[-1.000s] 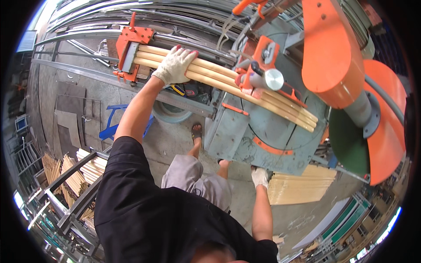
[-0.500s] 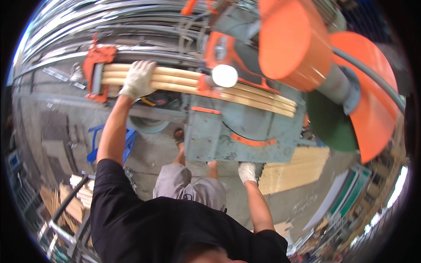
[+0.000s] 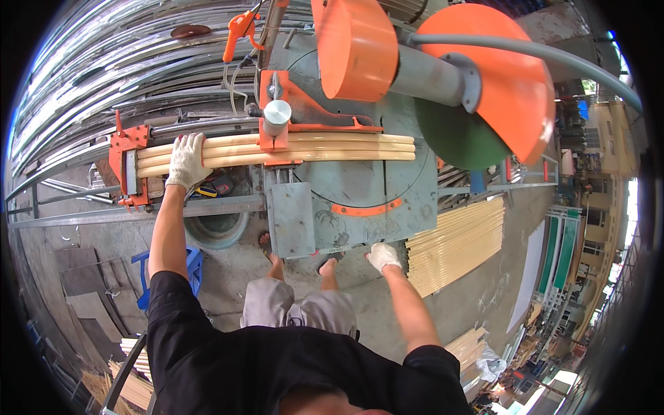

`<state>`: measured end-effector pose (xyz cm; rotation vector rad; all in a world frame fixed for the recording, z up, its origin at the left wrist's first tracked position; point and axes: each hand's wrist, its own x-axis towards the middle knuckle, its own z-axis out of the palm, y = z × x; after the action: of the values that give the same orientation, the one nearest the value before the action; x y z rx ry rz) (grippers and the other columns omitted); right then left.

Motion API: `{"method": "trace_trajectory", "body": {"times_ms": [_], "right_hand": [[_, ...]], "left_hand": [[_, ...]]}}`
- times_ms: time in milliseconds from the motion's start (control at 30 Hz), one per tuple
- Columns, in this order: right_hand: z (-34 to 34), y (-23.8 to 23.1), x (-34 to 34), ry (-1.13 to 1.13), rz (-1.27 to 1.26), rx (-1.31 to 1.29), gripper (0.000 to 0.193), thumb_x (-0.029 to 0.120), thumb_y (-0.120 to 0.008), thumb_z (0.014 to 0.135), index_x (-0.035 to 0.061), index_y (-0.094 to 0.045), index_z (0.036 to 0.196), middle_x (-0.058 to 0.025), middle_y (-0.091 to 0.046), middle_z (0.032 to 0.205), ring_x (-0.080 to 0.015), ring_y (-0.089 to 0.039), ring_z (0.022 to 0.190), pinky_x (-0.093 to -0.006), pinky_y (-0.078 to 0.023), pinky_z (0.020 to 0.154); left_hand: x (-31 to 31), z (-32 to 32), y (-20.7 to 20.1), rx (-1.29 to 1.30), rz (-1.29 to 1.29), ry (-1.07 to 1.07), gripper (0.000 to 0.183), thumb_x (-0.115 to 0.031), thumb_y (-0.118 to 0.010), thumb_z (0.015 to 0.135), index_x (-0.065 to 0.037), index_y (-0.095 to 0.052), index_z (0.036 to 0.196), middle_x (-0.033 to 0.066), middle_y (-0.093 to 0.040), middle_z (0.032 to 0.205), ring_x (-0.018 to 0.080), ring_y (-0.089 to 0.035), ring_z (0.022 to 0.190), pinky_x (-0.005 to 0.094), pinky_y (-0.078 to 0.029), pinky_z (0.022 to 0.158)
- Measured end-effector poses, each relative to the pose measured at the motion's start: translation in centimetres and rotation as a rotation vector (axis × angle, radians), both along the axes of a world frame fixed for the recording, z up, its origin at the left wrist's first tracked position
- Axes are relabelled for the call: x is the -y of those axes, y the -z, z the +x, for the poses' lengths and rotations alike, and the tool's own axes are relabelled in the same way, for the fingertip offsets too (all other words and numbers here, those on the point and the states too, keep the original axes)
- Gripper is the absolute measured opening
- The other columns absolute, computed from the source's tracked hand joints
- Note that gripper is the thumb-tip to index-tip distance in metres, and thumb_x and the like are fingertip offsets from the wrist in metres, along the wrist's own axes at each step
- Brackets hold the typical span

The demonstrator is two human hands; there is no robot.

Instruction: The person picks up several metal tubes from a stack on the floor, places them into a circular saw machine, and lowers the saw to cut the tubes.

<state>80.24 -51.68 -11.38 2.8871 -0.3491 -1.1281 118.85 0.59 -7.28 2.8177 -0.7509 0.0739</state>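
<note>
Three long, glossy, cream-yellow tubes (image 3: 346, 147) lie side by side across the grey table (image 3: 346, 183) of a cutting saw. My left hand (image 3: 188, 160), in a white work glove, is closed over them near their left end. An orange clamp (image 3: 274, 135) crosses the tubes right of that hand, and their left ends meet an orange end stop (image 3: 130, 166). Gloved in white too, my right hand (image 3: 384, 256) is just off the table's front edge, its fingers curled and nothing visible in them. A large orange guard (image 3: 491, 76) partly covers a dark green disc (image 3: 460, 135) beyond the tubes' right end.
A bundle of yellow tubes (image 3: 456, 245) lies on the floor at right. Long metal profiles (image 3: 138, 76) fill the far left, with an orange air gun (image 3: 238, 34) hanging beside them. A blue stool (image 3: 195, 270) stands by my left arm. A grey hose (image 3: 512, 45) arches over the saw.
The view has turned and shifted, so the saw and tubes appear further left and more level. My left hand stays on the tubes; my right stays near the table's front edge.
</note>
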Motion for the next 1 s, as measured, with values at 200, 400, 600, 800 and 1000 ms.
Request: {"method": "trace_trajectory", "body": {"times_ms": [200,400,600,800,1000], "right_hand": [[10.9,-36.5,-0.9,0.501,0.628,0.478,0.036,0.035,-0.067,0.097,0.0052,-0.07,0.117,-0.0087,-0.073,0.103,-0.0211,-0.068,0.095,-0.0387,-0.055,0.09],[19.3,-70.9,2.9,0.033,1.236,1.683,0.06,0.046,-0.043,0.11,-0.0054,-0.05,0.142,-0.0194,-0.058,0.14,-0.0262,-0.059,0.126,-0.0423,-0.046,0.11],[24.5,-74.0,-0.9,-0.043,1.823,1.446,0.035,0.037,-0.062,0.1,0.0074,-0.062,0.08,-0.0103,-0.062,0.068,-0.0282,-0.063,0.064,-0.0428,-0.051,0.058],[16.5,-66.2,-0.9,-0.143,1.856,1.611,0.043,0.041,-0.065,0.101,0.0062,-0.059,0.076,-0.0075,-0.058,0.062,-0.021,-0.059,0.058,-0.0355,-0.051,0.062],[-2.8,-53.3,-4.2,-0.03,1.663,1.447,0.022,0.015,-0.052,0.103,0.0022,-0.065,0.09,-0.0108,-0.071,0.107,-0.0182,-0.066,0.088,-0.0338,-0.05,0.084]], "left_hand": [[-3.2,-1.6,2.1,-0.046,0.306,-0.314,0.096,-0.026,-0.075,0.073,-0.003,-0.034,0.157,0.0232,-0.038,0.158,0.0437,-0.031,0.15,0.0575,-0.015,0.126],[-3.0,-14.1,-1.1,0.018,0.082,-0.503,0.098,-0.018,-0.072,0.075,0.004,-0.025,0.158,0.0271,-0.031,0.162,0.0439,-0.028,0.151,0.0558,-0.019,0.125],[-2.0,-41.8,4.4,-0.272,-0.122,-0.669,0.108,-0.025,-0.082,0.069,0.006,-0.026,0.155,0.0323,-0.041,0.151,0.0504,-0.043,0.137,0.0542,-0.037,0.116],[4.6,-57.1,1.3,-0.751,-0.321,-0.936,0.097,-0.032,-0.079,0.079,0.006,-0.033,0.155,0.0299,-0.041,0.156,0.0407,-0.042,0.146,0.0429,-0.037,0.12],[15.8,-49.3,-17.0,-0.307,-0.888,-0.543,0.045,-0.021,-0.066,0.099,0.003,-0.059,0.137,0.02,-0.068,0.13,0.0276,-0.065,0.123,0.0371,-0.049,0.104]]}}
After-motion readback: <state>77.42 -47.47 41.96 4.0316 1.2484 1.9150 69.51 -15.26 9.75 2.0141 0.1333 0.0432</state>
